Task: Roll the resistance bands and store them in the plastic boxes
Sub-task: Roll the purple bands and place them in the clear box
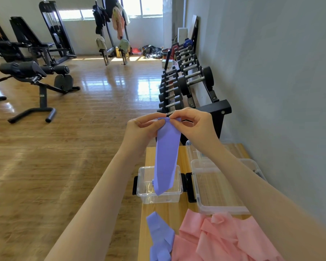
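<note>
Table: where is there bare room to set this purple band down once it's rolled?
Bare wood shows on the table between the small box and the purple band heap, and behind the small box. The small box looks empty. The near right is crowded with pink bands; the large box fills the right side.

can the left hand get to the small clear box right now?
Probably not yet. The left hand and right hand both pinch the top edge of the purple band, which hangs over the small clear box. Otherwise the way down looks free.
</note>
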